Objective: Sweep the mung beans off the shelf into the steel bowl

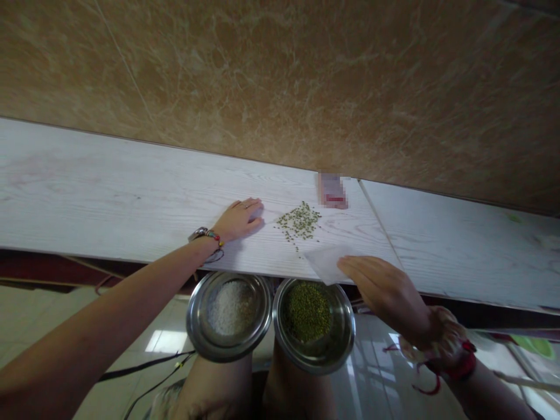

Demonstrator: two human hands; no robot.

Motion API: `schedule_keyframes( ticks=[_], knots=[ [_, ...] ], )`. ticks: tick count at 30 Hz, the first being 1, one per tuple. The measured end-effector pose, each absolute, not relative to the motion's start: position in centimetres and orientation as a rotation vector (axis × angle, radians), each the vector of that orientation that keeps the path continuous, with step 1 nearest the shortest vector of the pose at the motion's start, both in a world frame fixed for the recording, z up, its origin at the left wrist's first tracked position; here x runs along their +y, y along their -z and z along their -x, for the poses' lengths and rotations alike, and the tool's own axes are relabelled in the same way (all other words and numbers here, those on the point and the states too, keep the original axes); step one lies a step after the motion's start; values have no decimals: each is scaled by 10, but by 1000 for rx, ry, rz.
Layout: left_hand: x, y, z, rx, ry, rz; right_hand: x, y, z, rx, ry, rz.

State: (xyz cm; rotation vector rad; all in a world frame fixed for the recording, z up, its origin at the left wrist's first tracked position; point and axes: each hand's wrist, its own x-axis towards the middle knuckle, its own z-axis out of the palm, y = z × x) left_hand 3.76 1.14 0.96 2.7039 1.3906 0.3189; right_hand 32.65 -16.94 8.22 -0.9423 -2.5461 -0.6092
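Note:
My left hand (238,220) lies flat on the white wood-grain tabletop (131,198), fingers stretched out and holding nothing. To its right is a loose scatter of mung beans (301,221). My right hand (382,286) pinches a thin whitish sheet (326,262), perhaps paper or plastic, at the table's front edge, just below the beans. Under that sheet, a steel bowl (350,326) holds many green mung beans (308,309). Beside it on the left, a second steel bowl (192,318) contains white grains (231,309) that look like rice.
Behind the beans, a small blurred pack (332,189) rests against the brown marbled wall (262,87). Both bowls sit over my knees (219,385), below the table edge. A seam (380,221) crosses the tabletop at right. Dark cords (149,366) hang at lower left.

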Motion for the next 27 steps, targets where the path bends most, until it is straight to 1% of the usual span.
schedule_keyframes(
  ticks=[4,7,11,20,27],
  knots=[
    [12,-7,-36,1378,-357,-2708,-178,-92,-329,-2558,537,959],
    [14,-5,-36,1368,-371,-2712,-180,-96,-335,-2530,577,984],
    [14,-5,-36,1375,-362,-2715,-180,-94,-338,-2529,617,1002],
    [13,-8,-37,1384,-328,-2712,-191,-94,-341,-2547,524,992],
    [13,-8,-37,1370,-345,-2706,-173,-88,-335,-2528,496,918]
  ],
)
